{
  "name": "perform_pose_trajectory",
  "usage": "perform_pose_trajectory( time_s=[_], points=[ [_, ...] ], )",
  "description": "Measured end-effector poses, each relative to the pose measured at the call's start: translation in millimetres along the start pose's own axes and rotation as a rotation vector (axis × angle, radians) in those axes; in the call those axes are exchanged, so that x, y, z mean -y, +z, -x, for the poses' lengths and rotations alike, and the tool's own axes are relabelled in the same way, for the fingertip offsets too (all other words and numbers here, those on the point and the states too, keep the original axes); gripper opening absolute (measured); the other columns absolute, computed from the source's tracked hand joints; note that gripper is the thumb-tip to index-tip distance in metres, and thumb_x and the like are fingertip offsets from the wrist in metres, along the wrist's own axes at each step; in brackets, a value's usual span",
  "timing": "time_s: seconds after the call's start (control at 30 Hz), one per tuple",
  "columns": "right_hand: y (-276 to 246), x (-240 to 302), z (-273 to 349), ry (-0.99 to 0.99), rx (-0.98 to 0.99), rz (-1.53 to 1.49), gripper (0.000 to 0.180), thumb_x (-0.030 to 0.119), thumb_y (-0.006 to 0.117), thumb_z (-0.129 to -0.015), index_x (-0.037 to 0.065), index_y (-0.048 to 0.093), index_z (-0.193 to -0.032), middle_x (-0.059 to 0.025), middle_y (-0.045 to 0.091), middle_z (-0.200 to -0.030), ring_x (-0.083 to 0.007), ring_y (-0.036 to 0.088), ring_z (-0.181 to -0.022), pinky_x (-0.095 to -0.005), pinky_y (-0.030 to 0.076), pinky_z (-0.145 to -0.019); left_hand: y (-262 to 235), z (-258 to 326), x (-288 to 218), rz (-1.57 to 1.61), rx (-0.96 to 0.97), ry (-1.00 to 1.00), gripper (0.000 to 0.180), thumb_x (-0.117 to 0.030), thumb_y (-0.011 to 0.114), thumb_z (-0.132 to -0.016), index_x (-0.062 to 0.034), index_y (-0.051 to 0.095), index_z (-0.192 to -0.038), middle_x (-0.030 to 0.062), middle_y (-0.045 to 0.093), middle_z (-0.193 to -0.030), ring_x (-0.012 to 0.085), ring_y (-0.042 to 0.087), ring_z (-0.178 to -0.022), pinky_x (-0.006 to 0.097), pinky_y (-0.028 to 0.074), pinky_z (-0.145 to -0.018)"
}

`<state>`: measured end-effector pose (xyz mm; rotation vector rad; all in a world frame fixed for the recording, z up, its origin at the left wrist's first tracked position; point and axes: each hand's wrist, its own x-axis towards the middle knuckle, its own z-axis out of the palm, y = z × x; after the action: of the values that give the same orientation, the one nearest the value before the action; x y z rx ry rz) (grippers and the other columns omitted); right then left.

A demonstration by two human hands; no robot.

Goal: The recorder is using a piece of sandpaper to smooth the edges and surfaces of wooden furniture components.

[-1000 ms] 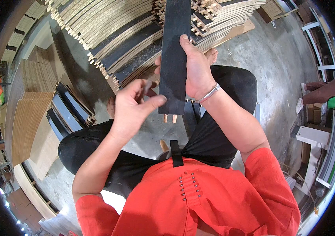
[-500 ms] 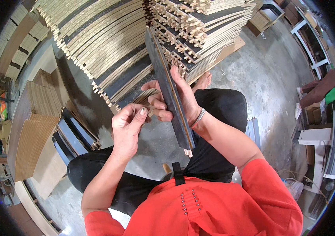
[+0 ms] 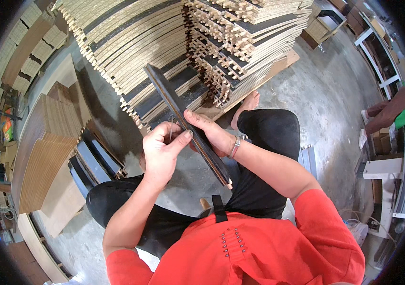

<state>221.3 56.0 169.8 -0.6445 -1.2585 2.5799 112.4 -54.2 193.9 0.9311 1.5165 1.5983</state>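
Observation:
My right hand [image 3: 210, 133] grips a long dark wooden board [image 3: 178, 111] held edge-up, slanting from the upper left down toward my lap. My left hand [image 3: 160, 151] pinches a thin metal pin or nail [image 3: 171, 129] against the board's edge, thumb and fingers closed on it. A silver bracelet [image 3: 234, 146] sits on my right wrist. I am seated, in black trousers and an orange top, with a bare foot [image 3: 246, 105] on the concrete floor.
A large stack of slotted wooden boards [image 3: 164, 42] rises in front of me. More board piles [image 3: 41, 152] stand at the left. Shelving and boxes [image 3: 387, 166] line the right side, where another person's limb and a green item [image 3: 392, 111] show.
The board has tilted from nearly upright and flat-on to edge-up and slanted left. My left hand has moved in closer to the board's edge with the small pin.

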Motion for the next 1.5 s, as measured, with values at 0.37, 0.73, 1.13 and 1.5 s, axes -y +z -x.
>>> perform_pose_trajectory(
  time_s=[0.37, 0.73, 1.13, 1.5],
  points=[
    [11.6, 2.1, 5.8, 0.068, -0.026, 0.056, 0.056, 0.068, 0.042, -0.087, 0.013, 0.054, -0.084, 0.0021, 0.047, -0.056, -0.0074, 0.042, -0.043, -0.0215, 0.032, -0.039, -12.3, -6.5, -3.7, 0.149, -0.042, -0.107, 0.008, -0.002, 0.069, -0.082, -0.0023, 0.062, -0.081, -0.0015, 0.059, -0.072, 0.0014, 0.044, -0.058, 0.017, 0.032, -0.051],
    [-4.3, 3.8, 2.4, 0.062, -0.057, -0.068, 0.055, 0.064, 0.048, -0.087, 0.011, 0.060, -0.096, 0.0044, 0.051, -0.069, -0.0033, 0.048, -0.053, -0.0183, 0.039, -0.046, -17.6, -7.1, -10.2, -0.227, 0.042, 0.053, 0.016, -0.004, 0.068, -0.082, 0.0021, 0.065, -0.096, 0.0004, 0.058, -0.077, 0.0072, 0.047, -0.064, 0.021, 0.037, -0.057],
    [12.4, 5.4, 6.1, 0.096, -0.147, 0.063, 0.058, 0.068, 0.039, -0.088, 0.013, 0.054, -0.084, 0.0021, 0.044, -0.056, -0.0080, 0.037, -0.037, -0.0229, 0.029, -0.033, -11.1, -2.3, -13.1, -0.663, -0.080, 0.617, 0.011, 0.004, 0.068, -0.071, 0.0002, 0.063, -0.081, 0.0131, 0.061, -0.074, 0.0278, 0.061, -0.065, 0.032, 0.049, -0.060],
    [11.5, 1.8, 6.7, 0.098, -0.183, 0.057, 0.056, 0.068, 0.044, -0.086, 0.014, 0.055, -0.085, 0.0012, 0.047, -0.059, -0.0077, 0.039, -0.039, -0.0223, 0.031, -0.034, -5.9, 1.5, -14.4, -0.695, -0.054, 0.644, 0.009, 0.002, 0.068, -0.071, -0.0004, 0.064, -0.079, 0.0126, 0.061, -0.072, 0.0273, 0.061, -0.063, 0.033, 0.049, -0.058]
  ],
)
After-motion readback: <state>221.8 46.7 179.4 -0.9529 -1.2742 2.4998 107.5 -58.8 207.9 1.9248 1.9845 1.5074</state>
